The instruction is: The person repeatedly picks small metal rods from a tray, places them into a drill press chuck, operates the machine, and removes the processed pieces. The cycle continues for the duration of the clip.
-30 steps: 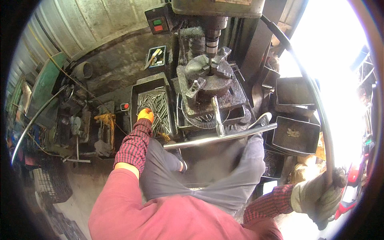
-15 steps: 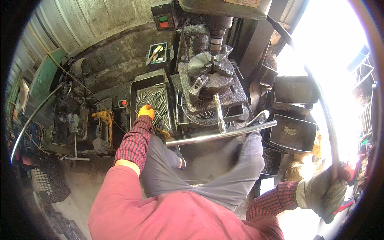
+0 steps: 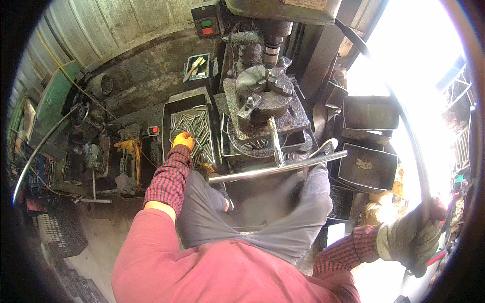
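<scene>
My left hand, in an orange glove, rests closed at the left side of a metal tray of short metal pins. Whatever its fingers hold is hidden. Far to the right, my right hand in a grey work glove is wrapped round the end of a long curved drill press lever. In the middle stands the drill press, its drill chuck with a bit pointing down into a three-jaw chuck. A shiny bar handle reaches from the chuck toward my knees.
A switch box with green and red buttons hangs at the back. A small blue box holds a brush. Metal bins stand at right. A red button sits left of the tray; an orange rag hangs farther left.
My right hand has shifted very slightly outward with the lever end. My left hand stays closed at the tray of pins.
</scene>
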`<state>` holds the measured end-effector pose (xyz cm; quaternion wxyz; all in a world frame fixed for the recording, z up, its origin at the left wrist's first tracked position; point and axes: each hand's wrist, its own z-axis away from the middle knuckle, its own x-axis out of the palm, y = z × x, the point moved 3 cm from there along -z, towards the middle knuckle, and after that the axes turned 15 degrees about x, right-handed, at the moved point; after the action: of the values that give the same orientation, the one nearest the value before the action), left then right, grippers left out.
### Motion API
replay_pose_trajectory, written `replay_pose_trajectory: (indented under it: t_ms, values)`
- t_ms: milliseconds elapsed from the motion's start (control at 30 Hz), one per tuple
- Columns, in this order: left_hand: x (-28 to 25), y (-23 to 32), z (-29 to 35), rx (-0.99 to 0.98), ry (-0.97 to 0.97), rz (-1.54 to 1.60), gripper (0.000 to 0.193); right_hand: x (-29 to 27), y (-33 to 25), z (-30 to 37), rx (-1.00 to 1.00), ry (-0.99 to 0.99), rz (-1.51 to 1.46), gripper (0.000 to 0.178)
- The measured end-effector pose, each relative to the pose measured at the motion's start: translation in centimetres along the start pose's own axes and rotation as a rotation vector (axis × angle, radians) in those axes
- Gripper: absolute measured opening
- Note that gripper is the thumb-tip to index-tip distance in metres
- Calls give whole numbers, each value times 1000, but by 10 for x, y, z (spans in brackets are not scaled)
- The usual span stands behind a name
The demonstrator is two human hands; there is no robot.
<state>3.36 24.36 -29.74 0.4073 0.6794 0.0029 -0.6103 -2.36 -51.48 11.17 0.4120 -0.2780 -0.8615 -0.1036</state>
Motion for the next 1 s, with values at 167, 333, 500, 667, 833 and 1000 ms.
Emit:
replay_pose_trajectory:
  t_ms: [167, 333, 500, 667, 833, 1000]
  values:
    - [0, 0, 0, 15, 23, 21, 33, -2, -9, -9, -88, 58, 151, 58]
    - [2, -4, -1, 10, 33, 51, 32, 3, -7, -22, 185, -82, -17, 60]
    - [5, -8, -3, -3, 38, 60, 32, 23, 7, -21, 45, -224, 130, 61]
    - [2, -5, -1, 22, 46, 39, 33, 40, 19, -24, -52, -71, 118, 66]
    - [-1, -1, 1, 20, 45, 31, 33, 51, 30, -28, 134, -103, 92, 65]
    - [-1, -3, 1, 20, 46, 32, 31, 66, 44, -26, -17, -27, 250, 62]
